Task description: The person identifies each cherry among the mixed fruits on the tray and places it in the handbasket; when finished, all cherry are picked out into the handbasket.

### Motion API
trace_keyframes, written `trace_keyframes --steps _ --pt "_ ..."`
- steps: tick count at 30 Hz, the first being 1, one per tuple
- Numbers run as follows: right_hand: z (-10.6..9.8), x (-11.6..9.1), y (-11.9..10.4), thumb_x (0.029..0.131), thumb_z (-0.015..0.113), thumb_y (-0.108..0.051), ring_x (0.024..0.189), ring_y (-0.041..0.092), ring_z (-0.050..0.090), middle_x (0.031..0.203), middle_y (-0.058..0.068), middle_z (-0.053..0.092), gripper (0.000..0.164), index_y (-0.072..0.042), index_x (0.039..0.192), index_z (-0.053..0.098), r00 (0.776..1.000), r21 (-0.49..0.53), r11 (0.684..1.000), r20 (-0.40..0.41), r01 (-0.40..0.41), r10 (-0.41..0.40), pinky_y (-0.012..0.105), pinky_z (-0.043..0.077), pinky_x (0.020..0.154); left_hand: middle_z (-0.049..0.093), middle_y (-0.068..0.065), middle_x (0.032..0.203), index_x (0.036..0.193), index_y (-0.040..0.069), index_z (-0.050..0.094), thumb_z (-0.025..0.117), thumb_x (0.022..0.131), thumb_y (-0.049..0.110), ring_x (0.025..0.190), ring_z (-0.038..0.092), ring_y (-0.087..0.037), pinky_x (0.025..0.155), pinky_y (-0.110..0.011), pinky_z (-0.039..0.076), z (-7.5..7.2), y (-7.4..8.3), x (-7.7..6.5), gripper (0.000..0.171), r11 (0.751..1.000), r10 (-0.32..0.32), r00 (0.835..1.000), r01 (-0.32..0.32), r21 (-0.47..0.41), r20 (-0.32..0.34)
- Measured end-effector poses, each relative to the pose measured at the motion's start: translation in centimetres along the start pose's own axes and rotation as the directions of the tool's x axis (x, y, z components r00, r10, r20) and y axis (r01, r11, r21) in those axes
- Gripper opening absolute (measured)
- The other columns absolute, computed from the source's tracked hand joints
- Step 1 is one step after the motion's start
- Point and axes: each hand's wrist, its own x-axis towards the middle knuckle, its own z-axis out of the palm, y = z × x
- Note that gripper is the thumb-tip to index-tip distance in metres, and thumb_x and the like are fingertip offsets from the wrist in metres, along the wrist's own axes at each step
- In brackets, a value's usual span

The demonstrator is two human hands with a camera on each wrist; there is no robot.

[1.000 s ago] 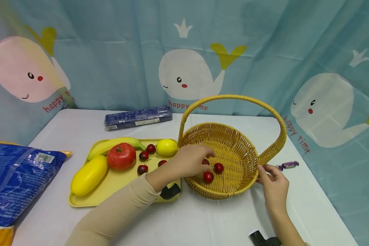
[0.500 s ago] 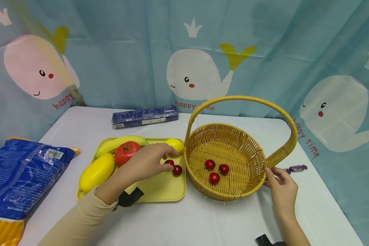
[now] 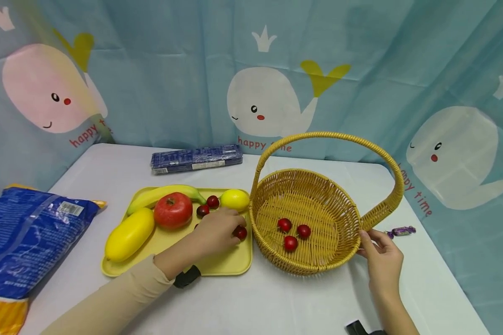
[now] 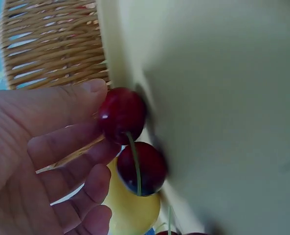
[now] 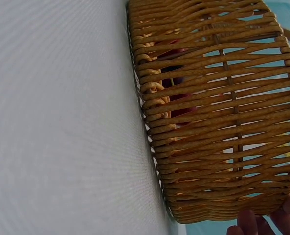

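On the yellow tray (image 3: 159,249), my left hand (image 3: 218,232) pinches a dark red cherry (image 4: 123,115) between thumb and fingers near the tray's right edge. A second cherry (image 4: 142,169) with a green stem lies right against it. Beyond the hand, two more cherries (image 3: 212,201) sit by a lemon (image 3: 234,200). My right hand (image 3: 383,260) grips the rim of the wicker basket (image 3: 306,267) at the foot of its handle, thumb outermost; in the right wrist view its fingertips (image 5: 247,223) show at the basket's edge. Three red cherries (image 3: 290,243) lie inside the basket.
The tray also bears a banana (image 3: 163,193), a red apple-like fruit (image 3: 173,210) and a yellow oblong fruit (image 3: 130,235). A blue packet (image 3: 197,159) lies behind it, a blue bag (image 3: 29,242) at left. A purple-wrapped candy (image 3: 402,231) is right of the basket.
My left hand has moved left from inside the basket to the tray, and its fingers have closed on a cherry there. My right hand keeps its hold on the basket.
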Motion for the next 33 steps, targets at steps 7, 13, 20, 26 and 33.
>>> trace_keyframes --steps 7,13,20,26,33 --pt "0.0 0.0 0.2 0.085 0.066 -0.015 0.067 0.006 0.065 0.091 -0.001 0.063 0.025 0.005 0.099 0.062 1.000 -0.019 1.000 0.003 0.016 -0.016 0.020 0.052 0.055 0.060 0.003 0.094 0.099 0.016 0.068 0.075 0.076 0.023 0.087 0.051 -0.018 0.074 -0.033 0.044 0.3 0.2 0.1 0.025 1.000 0.011 1.000 -0.011 0.008 0.021" --pt "-0.1 0.0 0.3 0.086 0.065 -0.012 0.065 0.006 0.064 0.091 0.000 0.064 0.022 0.005 0.099 0.062 1.000 -0.003 1.000 -0.001 0.004 -0.004 0.019 0.051 0.054 0.060 0.005 0.092 0.097 0.017 0.068 0.076 0.075 0.024 0.087 0.053 -0.016 0.073 -0.033 0.045 0.3 0.0 0.1 0.025 1.000 0.001 0.999 0.000 -0.021 0.040" --pt "0.1 0.0 0.2 0.086 0.065 -0.012 0.065 0.007 0.065 0.091 0.001 0.064 0.023 0.006 0.099 0.061 1.000 0.014 1.000 0.008 0.001 -0.001 0.021 0.052 0.054 0.064 0.009 0.095 0.101 0.018 0.068 0.076 0.075 0.024 0.086 0.057 -0.011 0.078 -0.031 0.047 -1.2 -0.2 -0.8 0.028 0.995 -0.026 1.000 0.026 -0.093 -0.001" --pt "0.1 0.1 0.1 0.086 0.065 -0.012 0.065 0.007 0.065 0.091 0.002 0.064 0.023 0.007 0.099 0.061 1.000 0.018 1.000 0.015 0.019 -0.020 0.022 0.052 0.054 0.064 0.009 0.094 0.102 0.018 0.068 0.077 0.074 0.023 0.084 0.058 -0.011 0.074 -0.028 0.047 -3.8 0.2 -1.8 0.030 0.993 -0.009 0.998 0.001 -0.122 -0.059" --pt "0.1 0.1 0.1 0.086 0.065 -0.011 0.064 0.007 0.065 0.089 0.002 0.064 0.022 0.007 0.098 0.061 1.000 0.017 1.000 0.009 0.025 -0.025 0.021 0.052 0.054 0.062 0.009 0.094 0.105 0.017 0.066 0.076 0.076 0.022 0.085 0.058 -0.011 0.073 -0.025 0.049 -6.1 1.2 -2.4 0.030 0.980 0.070 0.985 -0.098 -0.174 -0.157"
